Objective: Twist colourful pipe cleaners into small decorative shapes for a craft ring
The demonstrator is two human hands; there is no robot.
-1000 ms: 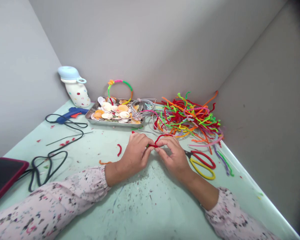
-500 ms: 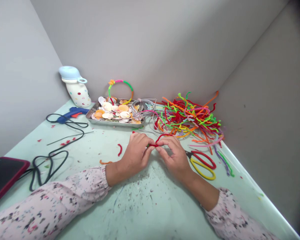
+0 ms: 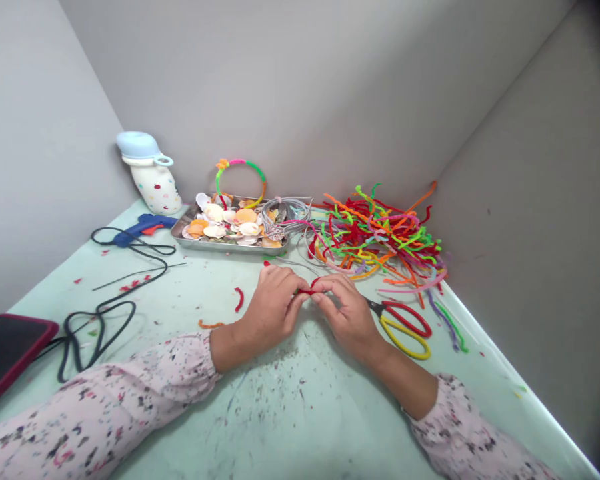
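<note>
My left hand [image 3: 269,308] and my right hand [image 3: 345,312] meet over the pale green table [image 3: 290,400], fingertips pinched together on a short red pipe cleaner [image 3: 308,289]. Only a small bent bit of it shows between the fingers. Both hands are closed on it. Red-and-yellow scissors [image 3: 403,325] lie just right of my right hand. A tangled pile of coloured pipe cleaners [image 3: 380,237] sits behind the hands.
A metal tray of seashells [image 3: 230,228] stands at the back, with a pipe-cleaner hoop [image 3: 240,175] and grey wire coils [image 3: 285,215]. A blue glue gun [image 3: 143,228] with black cord [image 3: 100,313], a spotted bottle [image 3: 153,175] and a red-cased phone [image 3: 7,353] lie left. Red scraps [image 3: 239,299] dot the table.
The red loop that arched above my right fingers has been pulled down into the pinch; my hands stay in place.
</note>
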